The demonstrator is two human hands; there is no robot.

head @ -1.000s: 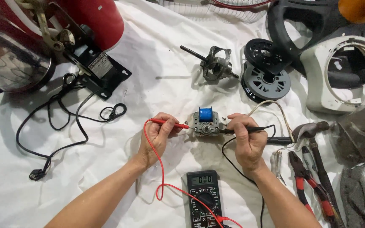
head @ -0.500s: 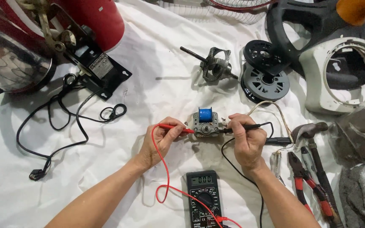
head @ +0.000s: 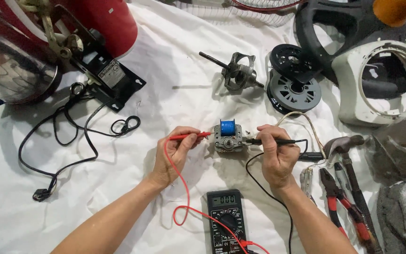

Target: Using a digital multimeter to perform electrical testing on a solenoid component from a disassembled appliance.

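Fingers (head: 191, 136) of left hand (head: 175, 155) pinching red probe (head: 189, 137), right hand (head: 276, 157) gripping black probe (head: 271, 141) — both tips against blue-coiled motor (head: 228, 136), mid-frame; multimeter (head: 225, 220) at bottom centre.

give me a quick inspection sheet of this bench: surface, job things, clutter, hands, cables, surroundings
surface: white cloth, creased, covers the whole work area
job's things: small motor with blue coil at centre; red probe at its left side, black probe at its right; digital multimeter below, display lit
clutter: rotor on shaft, grey vented discs, white fan housing, hammer, red-handled pliers
grippers: left hand pinches the red probe; right hand pinches the black probe
cables: red lead loops to the meter; black lead runs down off frame; black power cord coiled at left
surroundings: red housing and clear dome top left
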